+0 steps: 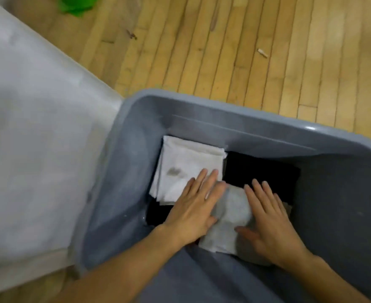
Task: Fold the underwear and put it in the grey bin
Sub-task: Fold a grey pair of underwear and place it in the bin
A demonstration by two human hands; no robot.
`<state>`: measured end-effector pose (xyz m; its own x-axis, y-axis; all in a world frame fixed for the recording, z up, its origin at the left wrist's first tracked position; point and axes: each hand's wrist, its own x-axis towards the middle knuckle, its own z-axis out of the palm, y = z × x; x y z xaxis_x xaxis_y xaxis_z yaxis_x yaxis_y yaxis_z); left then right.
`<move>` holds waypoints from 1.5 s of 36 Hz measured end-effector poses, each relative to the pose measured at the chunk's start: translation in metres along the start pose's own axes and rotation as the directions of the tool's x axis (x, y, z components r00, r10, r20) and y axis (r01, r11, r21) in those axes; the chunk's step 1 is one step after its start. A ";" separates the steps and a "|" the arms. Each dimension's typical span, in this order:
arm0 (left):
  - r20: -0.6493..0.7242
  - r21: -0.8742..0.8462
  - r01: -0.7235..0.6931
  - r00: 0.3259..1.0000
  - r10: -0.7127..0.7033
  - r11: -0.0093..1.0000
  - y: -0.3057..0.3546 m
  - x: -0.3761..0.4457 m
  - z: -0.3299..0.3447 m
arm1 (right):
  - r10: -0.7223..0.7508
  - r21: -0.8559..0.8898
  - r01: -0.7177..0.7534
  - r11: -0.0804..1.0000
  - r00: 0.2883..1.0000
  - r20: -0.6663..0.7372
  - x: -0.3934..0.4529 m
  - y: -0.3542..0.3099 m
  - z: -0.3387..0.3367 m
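Looking down from the head camera, both arms reach into the big grey plastic bin (311, 136) that stands on the yellow wooden floor (224, 40). The folded light grey cloth underwear (230, 217) lies at the bottom of the bin, near the front, on top of some black folded clothes (261, 169). A folded white cloth (186, 165) sits just beside it. The left hand (193, 206) lies flat with straight fingers close together, pressing the left edge of the underwear. The right hand (270, 217) lies flat too, fingers a little spread, pressing the right side. The underwear looks soft, light and floppy, so I think it could come unfolded easily; holding both sides flat like this seems best.
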<state>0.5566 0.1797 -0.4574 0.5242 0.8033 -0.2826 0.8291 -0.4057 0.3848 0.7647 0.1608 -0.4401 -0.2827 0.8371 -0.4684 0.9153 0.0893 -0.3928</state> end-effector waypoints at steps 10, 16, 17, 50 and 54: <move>-0.539 0.024 0.467 0.751 -0.382 0.884 -0.040 -0.241 -0.345 | -0.616 -0.024 0.623 0.782 0.766 -0.185 -0.031 -0.324 -0.247; -0.609 0.010 0.734 0.543 -0.578 0.679 -0.076 -0.403 -0.396 | -0.795 -0.102 0.791 0.603 0.584 -0.163 -0.048 -0.492 -0.247; -0.607 -0.009 0.768 0.505 -0.614 0.640 -0.082 -0.418 -0.393 | -0.807 -0.113 0.802 0.587 0.568 -0.163 -0.048 -0.504 -0.241; -0.427 -0.846 0.350 0.006 -0.904 0.402 -0.291 -0.525 -0.433 | -0.380 0.565 0.369 0.738 0.919 -0.104 -0.006 -0.878 -0.165; -0.381 -0.919 0.117 -0.019 -0.924 0.376 -0.262 -0.607 -0.545 | -0.543 0.506 0.561 0.655 0.815 -0.202 -0.049 -0.930 -0.231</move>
<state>-0.0853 0.0359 0.0926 -0.8504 0.5259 -0.0157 0.1946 0.3421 0.9193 -0.0062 0.1620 0.1311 -0.6691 0.7431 -0.0085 0.2952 0.2552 -0.9207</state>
